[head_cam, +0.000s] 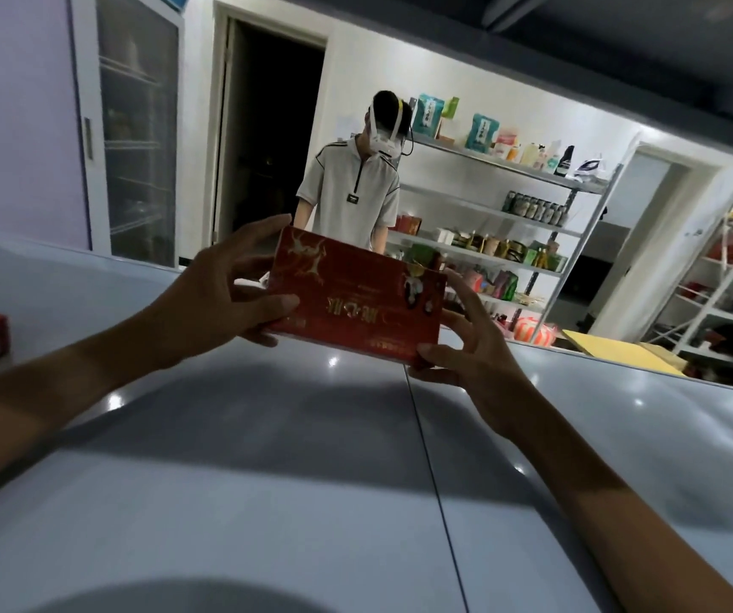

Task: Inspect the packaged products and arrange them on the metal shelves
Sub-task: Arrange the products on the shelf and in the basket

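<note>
Above grey table [267,502]: left hand [218,298], right hand [475,351] extended forward, each grip pinching red box [355,298] ends.

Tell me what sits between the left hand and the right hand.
In the head view, the red box spans the gap, gripped by the left hand and right hand.

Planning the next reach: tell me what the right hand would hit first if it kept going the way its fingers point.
The right hand already grips the red box, so that comes first. Beyond it the grey table edge, then, apparently far back, the metal shelves; depth is unclear.
</note>
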